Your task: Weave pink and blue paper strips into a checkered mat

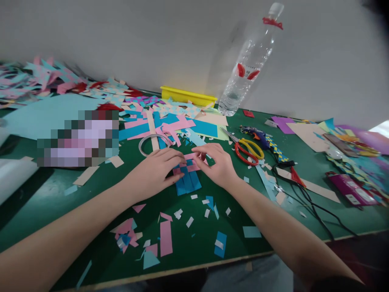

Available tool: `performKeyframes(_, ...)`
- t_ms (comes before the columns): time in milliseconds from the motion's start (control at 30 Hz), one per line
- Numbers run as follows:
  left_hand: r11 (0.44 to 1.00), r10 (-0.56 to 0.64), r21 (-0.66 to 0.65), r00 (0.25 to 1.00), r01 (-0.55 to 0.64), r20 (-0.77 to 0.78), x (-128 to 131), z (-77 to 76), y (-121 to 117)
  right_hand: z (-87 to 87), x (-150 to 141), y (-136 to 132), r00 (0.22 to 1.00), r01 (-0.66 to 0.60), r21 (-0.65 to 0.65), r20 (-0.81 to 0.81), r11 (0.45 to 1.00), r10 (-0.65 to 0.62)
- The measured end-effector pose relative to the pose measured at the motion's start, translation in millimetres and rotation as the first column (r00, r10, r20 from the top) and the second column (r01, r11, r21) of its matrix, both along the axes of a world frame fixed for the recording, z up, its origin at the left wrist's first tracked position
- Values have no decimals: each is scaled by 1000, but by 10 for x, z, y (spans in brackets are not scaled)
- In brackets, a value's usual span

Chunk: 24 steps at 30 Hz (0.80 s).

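Note:
A small woven piece of blue and pink paper strips (187,184) lies on the green tabletop in front of me. My left hand (152,172) is at its left side, fingers curled over the top and thumb on the blue strips. At the upper right, my right hand (220,164) pinches a pink paper strip (191,155) between thumb and forefinger. Behind my left hand lies a roll of tape (141,148). Scissors with red and yellow handles (236,140) rest open beyond my right hand. My fingers partly cover the weave.
Paper scraps (166,239) litter the near table. Blue and pink strips (173,123), a yellow tray (188,96) and a tilted-looking water bottle (247,61) stand toward the wall. Black cables (310,202) and a purple packet (352,190) lie right; a blurred-out object (79,142) is left.

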<state>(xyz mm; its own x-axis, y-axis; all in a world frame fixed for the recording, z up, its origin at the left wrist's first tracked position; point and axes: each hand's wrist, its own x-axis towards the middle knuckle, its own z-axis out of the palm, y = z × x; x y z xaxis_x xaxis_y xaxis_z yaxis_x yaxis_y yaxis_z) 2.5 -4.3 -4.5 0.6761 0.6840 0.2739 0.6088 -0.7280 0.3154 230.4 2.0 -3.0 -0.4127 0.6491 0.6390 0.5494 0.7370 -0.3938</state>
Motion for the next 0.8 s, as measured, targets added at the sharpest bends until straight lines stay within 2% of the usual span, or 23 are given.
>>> performKeyframes(233, 992, -120, -37, 991, 118, -52, -62, -38, 44, -48, 46, 43, 999, 9, -19, 40, 1000, -9)
performKeyframes(433, 983, -180, -45, 981, 177, -66, -146, -84, 84, -62, 29, 5, 999, -42, -197, -27, 979, 38)
performKeyframes(567, 982, -186, 8, 981, 187, -64, -162, -77, 87, -43, 19, -28, 994, -77, -317, -100, 945, 47)
performKeyframes(800, 976, -211, 47, 977, 213, -35, -80, 12, -11, -85, 16, -59, 985, -146, -391, -144, 908, 97)
